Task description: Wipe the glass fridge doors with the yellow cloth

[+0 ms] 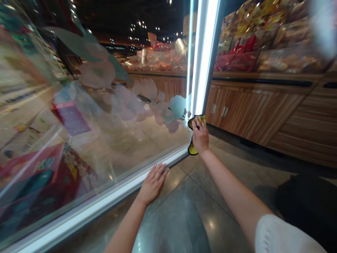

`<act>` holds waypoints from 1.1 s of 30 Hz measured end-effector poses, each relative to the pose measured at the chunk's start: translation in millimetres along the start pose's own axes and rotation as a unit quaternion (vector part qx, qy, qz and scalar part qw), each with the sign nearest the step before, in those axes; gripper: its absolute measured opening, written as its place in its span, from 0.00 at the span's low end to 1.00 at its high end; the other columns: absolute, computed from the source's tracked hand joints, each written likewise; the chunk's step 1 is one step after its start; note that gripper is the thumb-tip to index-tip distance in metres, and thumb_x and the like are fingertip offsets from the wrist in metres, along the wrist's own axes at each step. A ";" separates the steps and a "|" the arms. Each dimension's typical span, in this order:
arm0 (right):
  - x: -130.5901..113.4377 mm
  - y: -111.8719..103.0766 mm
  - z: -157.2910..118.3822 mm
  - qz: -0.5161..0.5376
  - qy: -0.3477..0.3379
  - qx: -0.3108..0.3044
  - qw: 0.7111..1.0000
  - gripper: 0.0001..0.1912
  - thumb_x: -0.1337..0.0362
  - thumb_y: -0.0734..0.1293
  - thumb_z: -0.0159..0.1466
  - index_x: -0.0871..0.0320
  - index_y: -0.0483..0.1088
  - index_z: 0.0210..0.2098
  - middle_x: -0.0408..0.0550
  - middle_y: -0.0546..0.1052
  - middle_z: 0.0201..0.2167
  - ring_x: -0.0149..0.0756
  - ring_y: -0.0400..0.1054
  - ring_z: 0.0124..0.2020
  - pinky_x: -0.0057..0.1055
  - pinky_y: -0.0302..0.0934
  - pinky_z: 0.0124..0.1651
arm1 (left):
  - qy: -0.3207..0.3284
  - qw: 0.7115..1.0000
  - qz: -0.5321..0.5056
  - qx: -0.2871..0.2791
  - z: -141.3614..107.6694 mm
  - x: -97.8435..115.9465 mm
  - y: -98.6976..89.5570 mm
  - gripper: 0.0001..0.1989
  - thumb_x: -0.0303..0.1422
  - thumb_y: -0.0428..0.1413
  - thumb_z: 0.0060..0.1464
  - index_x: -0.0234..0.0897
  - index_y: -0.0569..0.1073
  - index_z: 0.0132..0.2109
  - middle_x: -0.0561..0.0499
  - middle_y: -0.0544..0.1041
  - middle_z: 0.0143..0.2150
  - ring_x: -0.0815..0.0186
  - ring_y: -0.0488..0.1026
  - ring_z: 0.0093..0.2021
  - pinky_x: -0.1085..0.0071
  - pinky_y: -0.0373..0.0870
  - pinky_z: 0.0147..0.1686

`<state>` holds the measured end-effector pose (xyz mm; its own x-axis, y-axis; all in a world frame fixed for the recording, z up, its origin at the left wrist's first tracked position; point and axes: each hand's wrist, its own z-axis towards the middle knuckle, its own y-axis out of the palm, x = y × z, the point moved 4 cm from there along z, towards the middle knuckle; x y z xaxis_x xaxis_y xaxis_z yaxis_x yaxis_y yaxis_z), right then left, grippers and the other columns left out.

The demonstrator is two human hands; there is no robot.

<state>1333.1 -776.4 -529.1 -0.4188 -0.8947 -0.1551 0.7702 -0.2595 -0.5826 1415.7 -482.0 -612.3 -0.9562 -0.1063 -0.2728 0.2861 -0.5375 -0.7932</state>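
Note:
My right hand (201,136) presses a yellow cloth with dark edging (193,150) against the lower corner of a glass panel's frame, where a lit upright strip (206,52) meets the bottom rail. Part of the cloth hangs below my palm. My left hand (154,182) rests with its fingers stretched out on the pale bottom rail (113,196), holding nothing. Above the rail stands the glass panel (137,140), with pastel cloud-like shapes (168,110) on it and blurred reflections.
Wooden cabinets (237,109) with small handles run along the right side, and packaged goods (289,59) are piled on top of them. Grey tiles (179,207) cover the floor. Colourful boxes (47,168) show blurred in the glass at left. A dark round shape (305,207) is at lower right.

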 end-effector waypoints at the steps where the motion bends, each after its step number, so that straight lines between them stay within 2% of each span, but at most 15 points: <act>1: -0.5 3.5 -2.6 0.000 -0.002 -0.010 1.000 0.31 0.74 0.54 0.70 0.55 0.58 0.71 0.51 0.58 0.73 0.47 0.41 0.76 0.52 0.49 0.74 | -0.001 1.000 -0.002 0.003 1.5 -0.2 0.0 0.25 0.25 0.47 0.64 0.37 0.68 0.67 0.43 0.69 0.69 0.56 0.62 0.71 0.54 0.59 0.71; 4: 1.8 20.3 -27.3 0.007 -0.011 -0.062 0.998 0.34 0.76 0.54 0.68 0.52 0.57 0.71 0.53 0.60 0.72 0.47 0.41 0.76 0.57 0.50 0.73 | -0.015 1.000 -0.003 0.015 5.2 -1.2 -0.1 0.27 0.25 0.47 0.64 0.38 0.64 0.69 0.43 0.69 0.68 0.57 0.63 0.70 0.54 0.59 0.71; 7: 5.9 24.8 -34.1 0.016 -0.015 -0.061 0.998 0.36 0.77 0.54 0.67 0.53 0.55 0.72 0.55 0.60 0.72 0.49 0.41 0.77 0.59 0.51 0.72 | -0.020 0.999 0.002 0.026 8.6 -0.9 -1.7 0.30 0.25 0.46 0.64 0.40 0.59 0.72 0.44 0.69 0.69 0.57 0.62 0.71 0.54 0.60 0.71; 10: 7.7 6.6 7.2 0.016 0.010 0.000 1.000 0.35 0.76 0.52 0.68 0.55 0.53 0.73 0.55 0.52 0.75 0.52 0.35 0.77 0.59 0.49 0.73 | -0.016 0.999 0.005 0.040 13.3 -0.4 -4.5 0.30 0.26 0.47 0.65 0.39 0.59 0.72 0.43 0.70 0.68 0.57 0.63 0.70 0.54 0.61 0.70; 13: 3.2 -23.4 74.5 0.005 0.009 0.051 0.999 0.33 0.74 0.52 0.70 0.55 0.53 0.73 0.53 0.47 0.77 0.53 0.34 0.77 0.59 0.49 0.72 | -0.020 0.998 0.010 0.051 18.8 -1.4 -5.5 0.29 0.26 0.47 0.65 0.39 0.59 0.72 0.43 0.70 0.67 0.57 0.64 0.69 0.54 0.62 0.70; 15: -1.1 -43.0 114.3 0.003 -0.002 0.080 0.997 0.34 0.73 0.53 0.70 0.53 0.49 0.74 0.50 0.44 0.77 0.52 0.33 0.77 0.59 0.49 0.73 | -0.025 0.998 0.012 0.057 22.1 -2.0 -4.5 0.30 0.26 0.47 0.65 0.40 0.58 0.72 0.43 0.70 0.68 0.57 0.64 0.69 0.54 0.61 0.70; 17: -4.2 -56.9 140.5 0.001 -0.007 0.104 0.995 0.36 0.72 0.54 0.70 0.52 0.44 0.75 0.48 0.41 0.78 0.50 0.33 0.78 0.58 0.48 0.73 | -0.028 0.998 0.011 0.063 24.7 -1.7 -3.2 0.30 0.26 0.46 0.65 0.40 0.58 0.73 0.44 0.70 0.68 0.58 0.64 0.70 0.55 0.60 0.70; 19: -5.8 -61.9 150.1 -0.005 -0.002 0.116 0.993 0.37 0.71 0.54 0.69 0.52 0.42 0.76 0.47 0.39 0.78 0.50 0.32 0.78 0.56 0.48 0.73 | -0.028 0.998 0.006 0.064 26.2 -0.6 -2.8 0.31 0.26 0.47 0.65 0.41 0.57 0.73 0.45 0.70 0.68 0.58 0.64 0.70 0.55 0.60 0.71; 21: -5.9 -57.6 143.7 -0.010 0.008 0.115 0.993 0.37 0.70 0.55 0.69 0.52 0.43 0.76 0.47 0.40 0.78 0.51 0.33 0.77 0.56 0.47 0.73 | -0.026 0.998 0.003 0.058 26.4 0.9 -3.5 0.30 0.26 0.47 0.65 0.41 0.58 0.73 0.45 0.70 0.68 0.58 0.63 0.70 0.55 0.60 0.71; 23: -4.8 -45.9 124.6 -0.010 0.021 0.104 0.994 0.37 0.70 0.56 0.69 0.51 0.45 0.75 0.46 0.41 0.78 0.52 0.34 0.77 0.56 0.48 0.73 | -0.026 0.998 0.006 0.048 25.6 2.2 -5.0 0.29 0.26 0.47 0.65 0.40 0.60 0.72 0.44 0.70 0.68 0.57 0.63 0.70 0.55 0.60 0.71; 27: -0.4 -10.6 65.7 0.002 0.034 0.064 0.997 0.36 0.69 0.57 0.69 0.52 0.48 0.75 0.46 0.38 0.78 0.52 0.33 0.77 0.56 0.48 0.73 | -0.031 0.999 0.013 0.024 22.7 3.7 -6.5 0.27 0.26 0.48 0.64 0.39 0.65 0.69 0.44 0.69 0.69 0.57 0.62 0.71 0.54 0.59 0.71; 33: 10.0 41.1 -20.4 0.048 0.051 0.005 0.998 0.36 0.75 0.56 0.67 0.53 0.55 0.73 0.51 0.41 0.78 0.54 0.26 0.77 0.64 0.46 0.72 | -0.034 0.999 0.013 0.002 18.4 5.7 -2.7 0.25 0.26 0.48 0.64 0.38 0.68 0.67 0.44 0.68 0.70 0.56 0.62 0.71 0.54 0.59 0.71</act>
<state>1350.7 -788.6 -570.9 -0.3887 -0.8745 -0.2900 0.8141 -0.1787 -0.5525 1408.3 -496.6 -601.6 -0.9507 -0.1767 -0.2547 0.3100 -0.5370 -0.7845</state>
